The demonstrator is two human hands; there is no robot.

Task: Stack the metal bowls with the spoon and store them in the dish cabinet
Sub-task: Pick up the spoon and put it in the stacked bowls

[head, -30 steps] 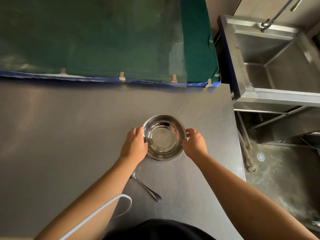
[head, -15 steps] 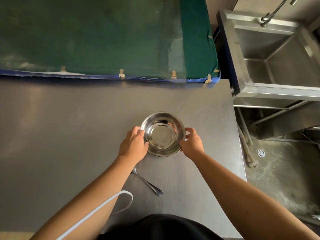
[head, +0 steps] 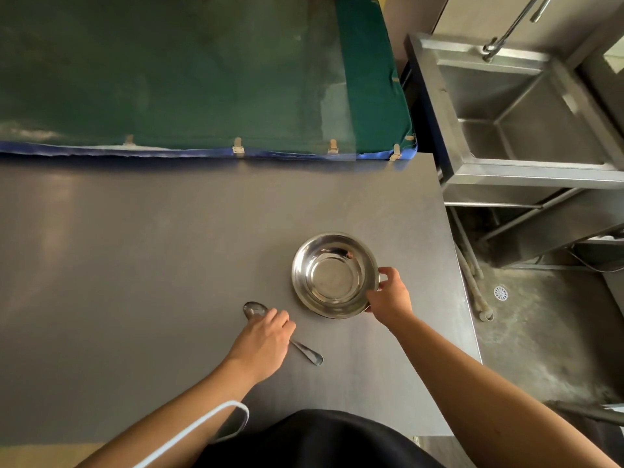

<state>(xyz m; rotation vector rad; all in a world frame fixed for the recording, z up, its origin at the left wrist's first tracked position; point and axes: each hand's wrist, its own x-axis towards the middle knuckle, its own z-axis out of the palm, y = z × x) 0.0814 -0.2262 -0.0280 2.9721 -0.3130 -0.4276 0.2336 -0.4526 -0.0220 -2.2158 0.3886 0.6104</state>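
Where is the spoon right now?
In the head view the spoon lies on the steel table, just left of and nearer the person than the metal bowls, with the left hand over its middle.

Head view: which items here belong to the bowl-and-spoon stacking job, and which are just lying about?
Part of the job:
- stacked metal bowls, right hand on rim
- spoon under left hand

Just lying about:
- green cloth cover
- steel sink
- floor drain
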